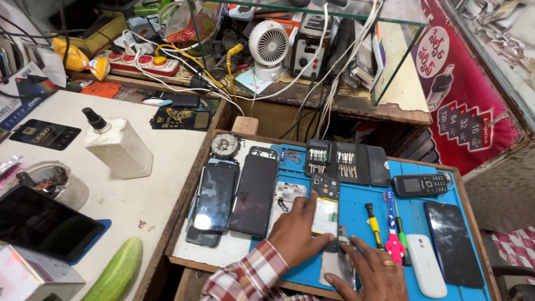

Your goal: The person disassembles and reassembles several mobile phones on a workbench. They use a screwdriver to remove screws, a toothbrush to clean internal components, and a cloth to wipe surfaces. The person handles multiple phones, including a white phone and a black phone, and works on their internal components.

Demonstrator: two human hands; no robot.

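Red-and-white plaid sleeve [248, 277]; gold ring [388, 263] on one finger

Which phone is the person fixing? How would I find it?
Look at the blue mat on the wooden tray, then find the two hands at its front edge. Between the left hand and the right hand lies the opened phone, face down. Unlike the dark, glossy phones to its left, its back is off, showing a pale yellowish battery and circuit parts.
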